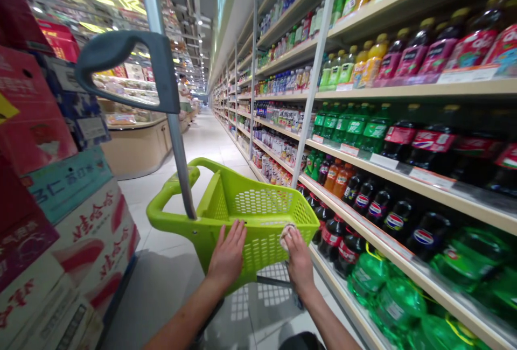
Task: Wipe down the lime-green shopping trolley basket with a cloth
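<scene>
A lime-green shopping cart [258, 242] with perforated sides stands in front of me, its basket holding nothing that I can see. My left hand [229, 250] lies flat against the near side of the basket, fingers stretched towards the rim. At the right end of the same side, my right hand [299, 258] presses a crumpled pale cloth [287, 234] to the rim, fingers closed round it. A grey metal pole [177, 145] with a dark grey handle [129, 70] rises from the cart's left part.
Shelves [388, 164] of bottled drinks run along the right, close to the cart. Stacked drink cartons [89, 221] stand on the left. A tiled aisle [202, 129] stretches ahead past a round display counter [137, 148]; a person [184, 97] is further back.
</scene>
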Demonstrator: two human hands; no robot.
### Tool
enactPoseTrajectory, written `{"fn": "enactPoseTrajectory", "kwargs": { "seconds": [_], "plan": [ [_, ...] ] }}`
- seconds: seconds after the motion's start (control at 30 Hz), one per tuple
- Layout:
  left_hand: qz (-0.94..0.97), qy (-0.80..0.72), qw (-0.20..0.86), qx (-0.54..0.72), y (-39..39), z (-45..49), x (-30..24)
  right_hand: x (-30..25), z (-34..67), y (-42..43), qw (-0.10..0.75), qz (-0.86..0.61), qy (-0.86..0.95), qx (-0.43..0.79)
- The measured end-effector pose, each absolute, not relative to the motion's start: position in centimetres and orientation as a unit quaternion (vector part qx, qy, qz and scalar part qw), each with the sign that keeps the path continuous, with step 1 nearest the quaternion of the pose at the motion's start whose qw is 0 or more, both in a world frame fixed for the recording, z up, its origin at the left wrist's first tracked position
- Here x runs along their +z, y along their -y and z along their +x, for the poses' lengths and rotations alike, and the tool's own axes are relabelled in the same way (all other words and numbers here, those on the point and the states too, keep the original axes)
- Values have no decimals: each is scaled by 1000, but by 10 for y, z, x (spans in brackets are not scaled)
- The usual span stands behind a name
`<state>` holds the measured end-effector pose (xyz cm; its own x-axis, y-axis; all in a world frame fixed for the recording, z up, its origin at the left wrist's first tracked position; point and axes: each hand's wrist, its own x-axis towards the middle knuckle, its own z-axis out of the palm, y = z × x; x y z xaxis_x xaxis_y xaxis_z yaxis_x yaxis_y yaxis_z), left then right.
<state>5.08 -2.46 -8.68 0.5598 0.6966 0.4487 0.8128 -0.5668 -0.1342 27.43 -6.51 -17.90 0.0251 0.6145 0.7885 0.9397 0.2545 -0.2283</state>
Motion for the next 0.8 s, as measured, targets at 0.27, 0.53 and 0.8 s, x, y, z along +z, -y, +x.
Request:
{"fn": "enactPoseTrajectory", "kwargs": {
  "seconds": [0.27, 0.53, 0.8],
  "plan": [
    [-882, 410, 174, -156, 18, 64, -100, -213, 293, 67, 379, -619, 664, -179],
    [-903, 393, 135, -106, 12, 80, -95, -210, 314, 51, 422, -598, 635, -249],
    [-916, 389, 62, -82, 17, 80, -85, -217, 349, 47, 448, -619, 609, -212]
  ]
}}
